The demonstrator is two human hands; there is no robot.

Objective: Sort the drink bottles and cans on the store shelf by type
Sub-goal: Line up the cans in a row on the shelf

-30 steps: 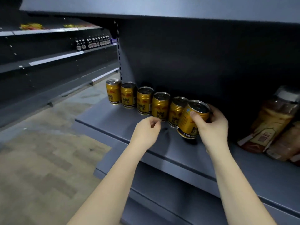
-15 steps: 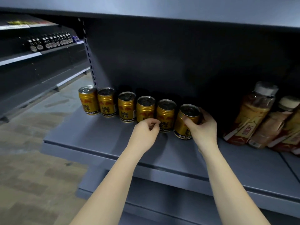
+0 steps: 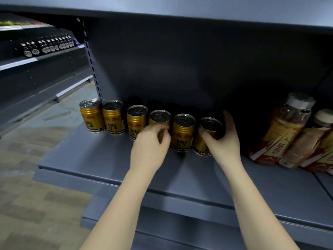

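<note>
Several gold cans (image 3: 183, 132) stand in a row on the grey shelf (image 3: 100, 156), running from the left upright toward the right. My right hand (image 3: 223, 139) grips the rightmost gold can (image 3: 205, 141), which stands on the shelf at the end of the row. My left hand (image 3: 151, 143) hovers in front of the fourth can (image 3: 159, 117) with its fingers curled and holds nothing. Amber tea bottles (image 3: 281, 130) with pale caps lean together at the right end of the shelf.
The dark back panel (image 3: 180, 69) rises behind the cans and an upper shelf (image 3: 198, 8) hangs overhead. A lower shelf (image 3: 180, 230) juts out below. Left across the aisle, another rack (image 3: 45, 56) carries small dark bottles (image 3: 48, 46). Wood-pattern floor (image 3: 36, 195) lies at left.
My right hand has lowered the tilted can to stand on the shelf at the row's right end. My left hand has stayed in front of the row. The view shifted right, showing more bottles.
</note>
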